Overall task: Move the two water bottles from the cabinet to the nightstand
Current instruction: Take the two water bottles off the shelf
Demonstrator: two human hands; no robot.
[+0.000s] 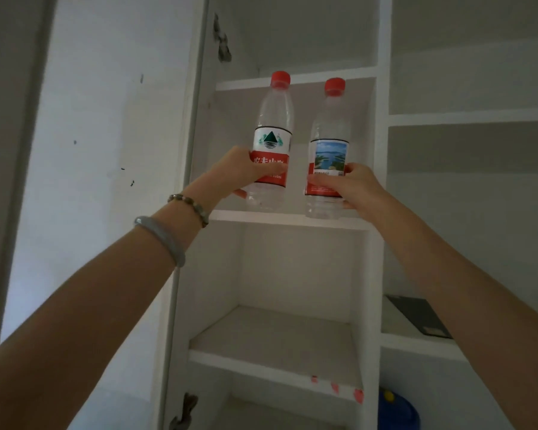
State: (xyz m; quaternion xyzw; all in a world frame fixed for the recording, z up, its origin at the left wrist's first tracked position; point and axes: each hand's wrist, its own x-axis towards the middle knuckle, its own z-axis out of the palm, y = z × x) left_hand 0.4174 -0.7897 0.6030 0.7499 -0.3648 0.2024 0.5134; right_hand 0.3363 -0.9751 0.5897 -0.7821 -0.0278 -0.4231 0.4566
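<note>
Two clear water bottles with red caps stand upright side by side on a white cabinet shelf [288, 219]. The left bottle [274, 125] has a red and white label with a green mountain logo. My left hand [241, 170] is wrapped around its lower label. The right bottle [330, 131] carries a lake picture on its label. My right hand [351, 184] grips its lower half from the right. Whether the bottles' bases still touch the shelf I cannot tell. The nightstand is out of view.
The open cabinet door [112, 181] stands at the left. Below are more white shelves [277, 364]. A dark flat object [420, 316] lies on a shelf at the right, and a blue and yellow thing [396, 409] sits low beside the divider.
</note>
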